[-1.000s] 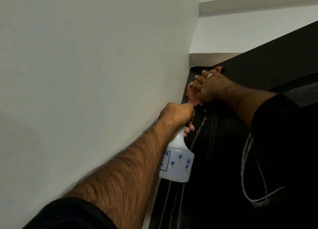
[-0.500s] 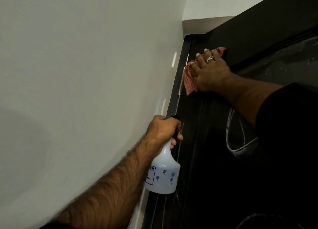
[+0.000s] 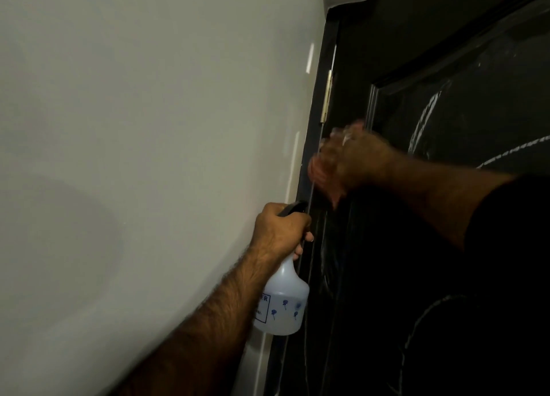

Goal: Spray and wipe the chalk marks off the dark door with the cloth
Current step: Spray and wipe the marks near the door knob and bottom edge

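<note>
The dark door (image 3: 387,276) fills the right side, with white chalk marks (image 3: 422,118) curving across its upper panel and another arc lower right. My left hand (image 3: 279,232) grips the neck of a translucent white spray bottle (image 3: 282,306) with a black head, held beside the door's hinge edge. My right hand (image 3: 354,157), blurred by motion, presses a reddish cloth (image 3: 323,178) flat against the door's left stile; the cloth shows only at the hand's lower left edge.
A pale wall (image 3: 148,157) covers the left half of the view and meets the dark door frame (image 3: 320,104). A brass hinge (image 3: 326,98) sits on the frame above my right hand.
My right hand has swept the cloth down the door's left edge from near the top corner. My left hand with the bottle has stayed at about the same place beside the frame.
</note>
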A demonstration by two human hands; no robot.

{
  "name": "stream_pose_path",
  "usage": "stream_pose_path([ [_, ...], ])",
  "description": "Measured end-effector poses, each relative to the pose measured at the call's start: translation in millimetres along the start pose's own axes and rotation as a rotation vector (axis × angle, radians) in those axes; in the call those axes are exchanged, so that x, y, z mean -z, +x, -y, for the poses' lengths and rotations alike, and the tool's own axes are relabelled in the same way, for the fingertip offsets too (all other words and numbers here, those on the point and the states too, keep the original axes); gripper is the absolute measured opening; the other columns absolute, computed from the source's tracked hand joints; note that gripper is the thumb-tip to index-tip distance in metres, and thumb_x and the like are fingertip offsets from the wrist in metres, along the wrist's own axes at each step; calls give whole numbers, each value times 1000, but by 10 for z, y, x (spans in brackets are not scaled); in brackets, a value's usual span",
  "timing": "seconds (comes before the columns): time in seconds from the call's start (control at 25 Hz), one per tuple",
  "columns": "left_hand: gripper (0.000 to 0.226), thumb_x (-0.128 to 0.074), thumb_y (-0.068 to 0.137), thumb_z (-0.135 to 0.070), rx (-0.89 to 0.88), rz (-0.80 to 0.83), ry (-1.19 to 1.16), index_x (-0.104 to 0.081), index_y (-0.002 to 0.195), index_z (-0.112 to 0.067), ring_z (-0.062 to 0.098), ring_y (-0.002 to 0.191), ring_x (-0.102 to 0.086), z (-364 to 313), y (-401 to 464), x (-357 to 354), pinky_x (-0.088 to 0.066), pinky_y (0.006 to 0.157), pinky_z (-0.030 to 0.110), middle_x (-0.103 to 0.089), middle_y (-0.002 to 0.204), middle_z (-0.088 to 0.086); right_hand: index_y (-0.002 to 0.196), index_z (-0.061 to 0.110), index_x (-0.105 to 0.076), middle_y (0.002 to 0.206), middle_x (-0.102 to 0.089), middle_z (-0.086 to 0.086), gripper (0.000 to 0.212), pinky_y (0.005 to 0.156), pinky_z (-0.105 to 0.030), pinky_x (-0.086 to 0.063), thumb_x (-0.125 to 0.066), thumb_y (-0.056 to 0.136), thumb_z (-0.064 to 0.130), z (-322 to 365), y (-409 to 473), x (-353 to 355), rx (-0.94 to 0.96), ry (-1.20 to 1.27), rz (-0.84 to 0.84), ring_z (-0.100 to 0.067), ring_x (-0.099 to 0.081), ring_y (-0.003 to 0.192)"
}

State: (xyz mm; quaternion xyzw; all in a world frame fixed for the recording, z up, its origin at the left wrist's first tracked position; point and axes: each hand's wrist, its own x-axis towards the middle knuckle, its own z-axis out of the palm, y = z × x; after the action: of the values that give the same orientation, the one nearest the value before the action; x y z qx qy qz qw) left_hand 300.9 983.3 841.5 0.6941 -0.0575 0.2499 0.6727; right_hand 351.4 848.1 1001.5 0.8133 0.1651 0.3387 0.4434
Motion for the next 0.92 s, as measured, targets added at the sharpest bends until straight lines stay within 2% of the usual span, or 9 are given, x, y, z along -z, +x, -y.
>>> stream_pose_path([
  [0.12,14,-62,88,-7,12,-11,-7,-71,90,3,20,46,-53,59,9,-17,-46,47,29,-78,82,21,171,20,1,178,5,-17,102,132,-60,0,-52,99,70,-151,61,48,-207,-63,56,-45,5,162],
  [0.2,15,-62,88,-7,6,-13,-16,-71,92,5,20,46,-52,72,7,-18,-45,46,28,-78,81,21,170,17,5,177,10,-19,104,131,-61,2,-48,99,73,92,21,-126,-227,-64,26,-47,9,162],
  [0.32,12,-62,84,-5,17,-26,-36,-72,86,1,21,45,-52,65,-39,7,-45,47,29,-78,79,20,170,19,2,177,4,-19,103,131,-63,0,-51,99,71,453,-159,-336,-63,-21,-12,-48,5,162],
  [0.52,11,-65,85,-9,33,-20,23,-72,79,-5,20,47,-54,259,-213,81,-47,49,31,-78,77,17,169,32,-14,178,-10,-7,76,132,-60,-5,-47,107,60,859,-495,-546,259,-6,58,-38,-5,164],
  [0.56,11,-64,86,-9,36,-19,41,-72,80,-5,20,47,-55,321,-248,88,-48,49,31,-78,77,17,169,31,-19,177,-16,-6,74,132,-60,-9,-48,107,58,783,-500,-465,267,10,48,-37,-10,164],
  [0.64,10,-63,88,-7,47,-13,76,-72,86,-3,20,46,-56,450,-307,103,-49,48,30,-78,78,17,169,23,-19,176,-18,-12,79,131,-60,-13,-47,106,60,602,-418,-296,141,-17,13,-40,-13,162],
  [0.72,11,-62,89,-6,64,-11,101,-72,91,-2,18,45,-56,568,-379,127,-48,46,28,-78,78,16,171,18,-4,178,-1,-18,94,132,-61,-3,-47,103,67,541,-340,-259,-57,-20,33,-45,1,163],
  [0.8,11,-62,89,-7,75,-9,113,-72,91,-3,18,43,-56,668,-444,127,-47,46,28,-78,77,15,170,16,3,176,7,-22,104,131,-63,2,-47,99,74,748,-366,-404,-128,-8,30,-49,7,161],
  [0.92,9,-63,88,-8,78,-24,118,-72,88,-5,19,43,-55,765,-514,155,-47,47,29,-78,77,14,169,18,-6,176,-3,-21,97,129,-66,-5,-53,100,66,1372,-647,-717,105,-19,22,-49,-1,161],
])
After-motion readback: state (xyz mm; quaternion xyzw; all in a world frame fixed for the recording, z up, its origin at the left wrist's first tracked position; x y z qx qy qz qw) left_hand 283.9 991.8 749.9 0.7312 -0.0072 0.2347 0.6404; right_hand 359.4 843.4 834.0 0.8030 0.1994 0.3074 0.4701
